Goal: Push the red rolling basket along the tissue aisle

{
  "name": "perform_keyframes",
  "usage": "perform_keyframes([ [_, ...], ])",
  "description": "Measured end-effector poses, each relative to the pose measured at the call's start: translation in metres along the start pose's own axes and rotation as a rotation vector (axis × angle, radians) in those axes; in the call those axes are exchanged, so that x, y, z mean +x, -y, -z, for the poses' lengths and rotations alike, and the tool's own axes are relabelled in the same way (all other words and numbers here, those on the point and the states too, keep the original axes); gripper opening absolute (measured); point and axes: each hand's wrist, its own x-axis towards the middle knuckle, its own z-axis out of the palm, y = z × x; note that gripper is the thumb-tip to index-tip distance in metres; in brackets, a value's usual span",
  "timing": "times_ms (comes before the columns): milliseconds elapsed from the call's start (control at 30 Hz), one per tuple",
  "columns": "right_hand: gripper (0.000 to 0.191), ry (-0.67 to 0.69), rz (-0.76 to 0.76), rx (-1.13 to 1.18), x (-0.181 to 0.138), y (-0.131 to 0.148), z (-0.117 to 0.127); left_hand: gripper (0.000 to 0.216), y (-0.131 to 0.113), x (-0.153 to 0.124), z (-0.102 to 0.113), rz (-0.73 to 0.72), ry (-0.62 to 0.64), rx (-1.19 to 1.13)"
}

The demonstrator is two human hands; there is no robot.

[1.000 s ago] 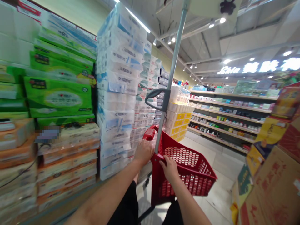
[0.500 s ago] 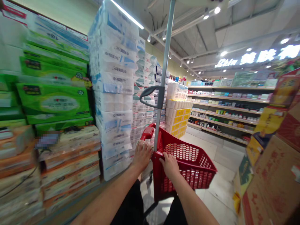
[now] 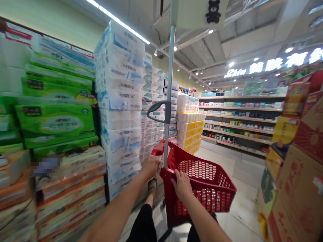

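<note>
Tall stacks of tissue packs (image 3: 118,101) fill the left. Near centre stands a red basket trolley (image 3: 202,188) with an upright pole (image 3: 168,94). The left hand (image 3: 151,165) and right hand (image 3: 182,185) both grip its near rim.
</note>
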Motion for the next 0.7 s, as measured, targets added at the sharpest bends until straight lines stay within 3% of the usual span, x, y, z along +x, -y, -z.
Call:
perform_keyframes([
  [67,0.044,-0.015,0.001,-0.005,-0.003,-0.001,-0.001,0.032,0.001,-0.006,-0.002,-0.035,-0.048,-0.022],
  [200,0.044,-0.026,0.007,-0.009,-0.008,-0.004,0.000,0.020,-0.005,-0.033,-0.017,-0.116,-0.286,0.034],
  [333,0.044,-0.030,0.012,-0.006,-0.008,-0.005,0.001,0.029,-0.006,-0.055,-0.034,-0.227,-0.410,0.162],
  [467,0.044,-0.022,-0.004,0.007,-0.008,-0.001,0.003,0.030,-0.004,-0.053,-0.029,-0.265,-0.341,0.245],
  [600,0.043,0.006,-0.036,0.061,-0.005,0.003,0.003,0.022,-0.010,-0.036,-0.007,-0.161,-0.152,0.240],
  [700,0.043,0.043,-0.070,0.154,0.007,0.007,0.015,0.022,-0.016,-0.027,0.001,-0.086,-0.087,0.206],
])
